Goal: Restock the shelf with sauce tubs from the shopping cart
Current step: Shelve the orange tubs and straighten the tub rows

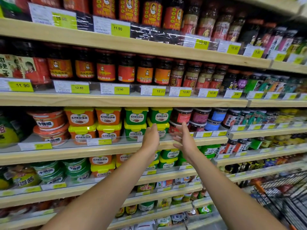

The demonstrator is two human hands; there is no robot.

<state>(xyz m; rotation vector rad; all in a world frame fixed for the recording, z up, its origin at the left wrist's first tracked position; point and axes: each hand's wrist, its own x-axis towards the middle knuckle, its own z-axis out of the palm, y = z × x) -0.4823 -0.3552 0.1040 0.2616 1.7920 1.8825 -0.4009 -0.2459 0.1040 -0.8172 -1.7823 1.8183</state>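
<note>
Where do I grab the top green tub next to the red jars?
Come from the front: the shelf board above leaves little room. I'd take the top green tub by its side walls, left hand on one, right hand on the other, since it is wide, squarish and stacked on another tub.

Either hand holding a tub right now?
No, the left hand and right hand are both open and empty before the green tubs.

Green sauce tubs with yellow lids stand upright, stacked two high, at frame centre on the light-wood shelf. Orange sauce tubs, same shape, are stacked two high just left of them. My shopping cart, dark wire, is lower right and blurred.
</note>
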